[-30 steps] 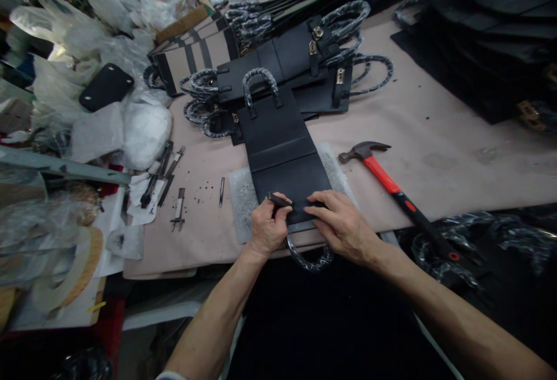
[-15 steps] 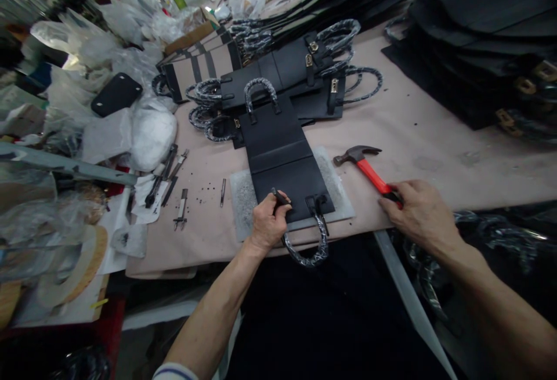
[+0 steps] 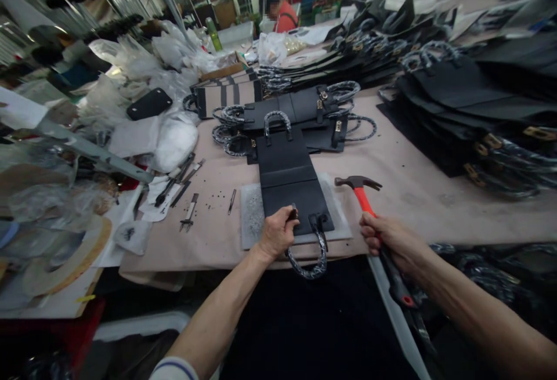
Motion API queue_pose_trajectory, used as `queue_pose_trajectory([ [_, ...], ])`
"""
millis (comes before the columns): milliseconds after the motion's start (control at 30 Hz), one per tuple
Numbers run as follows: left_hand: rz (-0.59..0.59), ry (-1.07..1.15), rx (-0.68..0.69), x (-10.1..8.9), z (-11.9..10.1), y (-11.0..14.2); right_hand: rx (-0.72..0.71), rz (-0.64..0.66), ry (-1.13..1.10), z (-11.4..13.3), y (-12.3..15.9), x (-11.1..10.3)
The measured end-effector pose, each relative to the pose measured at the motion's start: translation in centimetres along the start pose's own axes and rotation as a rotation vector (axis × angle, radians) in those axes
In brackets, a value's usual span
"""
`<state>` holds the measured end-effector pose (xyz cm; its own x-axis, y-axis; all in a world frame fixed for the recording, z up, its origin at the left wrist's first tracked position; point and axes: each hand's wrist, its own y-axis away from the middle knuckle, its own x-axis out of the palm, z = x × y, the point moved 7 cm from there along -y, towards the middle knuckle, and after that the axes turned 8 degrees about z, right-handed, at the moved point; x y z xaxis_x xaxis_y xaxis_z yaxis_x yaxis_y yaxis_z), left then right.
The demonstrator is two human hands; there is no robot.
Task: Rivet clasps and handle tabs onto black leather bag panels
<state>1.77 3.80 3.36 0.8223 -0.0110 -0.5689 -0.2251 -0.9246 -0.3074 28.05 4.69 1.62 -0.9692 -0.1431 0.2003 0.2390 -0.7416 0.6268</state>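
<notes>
A flat black bag panel lies on a grey pad at the table's near edge, its wrapped handle hanging over the edge. My left hand is closed around a small dark punch tool standing on the panel's near left corner. My right hand grips the red handle of a hammer, whose head is raised just right of the panel.
Several black bag panels with wrapped handles lie behind. Stacks of black pieces fill the right side. Small hand tools and plastic bags sit at left. A person in red works far back.
My right hand left the panel, reached right to the hammer, closed on its handle and lifted it toward the panel. The left hand stayed on the punch. The view tilted up.
</notes>
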Motion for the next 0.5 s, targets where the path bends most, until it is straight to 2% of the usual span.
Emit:
queue_pose_trajectory([
  [67,-0.001,-0.009,0.004,0.2,0.1,0.0,-0.208,-0.043,0.192,3.5,2.4,1.5],
  [167,-0.019,0.006,0.006,0.3,0.4,0.0,-0.61,-0.161,0.668,8.9,7.1,4.0],
  [267,-0.036,0.026,0.009,0.3,0.5,0.1,-0.888,-0.21,1.102,10.5,9.9,6.9],
  [333,-0.034,0.026,0.004,0.3,0.6,0.1,-0.924,-0.157,1.301,10.0,9.9,8.2],
  [400,-0.034,0.026,0.003,0.2,0.6,0.1,-0.9,-0.102,1.428,10.1,9.8,8.8],
  [467,-0.037,0.037,0.007,0.2,0.7,0.2,-0.926,-0.109,1.433,11.5,10.9,8.9],
  [500,-0.038,0.045,0.008,0.2,0.7,0.2,-0.957,-0.16,1.385,12.7,11.8,8.7],
])
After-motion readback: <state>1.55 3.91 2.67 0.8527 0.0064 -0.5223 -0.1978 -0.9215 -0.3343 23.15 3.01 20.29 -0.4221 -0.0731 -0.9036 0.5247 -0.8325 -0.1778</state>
